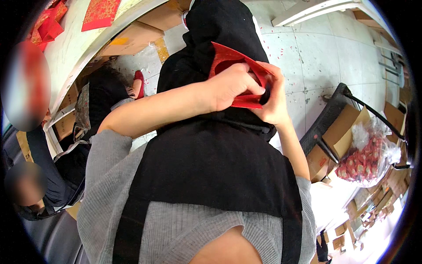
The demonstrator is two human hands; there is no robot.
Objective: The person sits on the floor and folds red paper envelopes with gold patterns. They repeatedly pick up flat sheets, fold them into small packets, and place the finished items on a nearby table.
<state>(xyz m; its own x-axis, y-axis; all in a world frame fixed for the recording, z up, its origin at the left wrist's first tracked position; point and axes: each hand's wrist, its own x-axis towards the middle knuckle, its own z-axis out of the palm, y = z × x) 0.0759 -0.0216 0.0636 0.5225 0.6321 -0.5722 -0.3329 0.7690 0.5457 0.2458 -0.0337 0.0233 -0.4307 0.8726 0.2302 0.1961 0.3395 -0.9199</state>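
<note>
A red folded paper piece (226,55) is held above my lap between both hands, with one pointed corner sticking up at its upper left. My left hand (233,86) reaches across from the left, its fingers bent into the fold and its thumb side up. On the right, my right hand (274,94) curls round the paper's edge, thumb low and fingers over the top. The fingertips meet within the fold, where they are partly hidden. Below my left hand a lower flap of the red paper shows.
A white table (72,48) with red gold-patterned packets (101,14) is at upper left, cardboard boxes (132,37) beneath it. Other people sit at left. At right stand a black-framed chair (327,114) and a clear bag of red packets (367,160). Red scraps dot the tiled floor (303,57).
</note>
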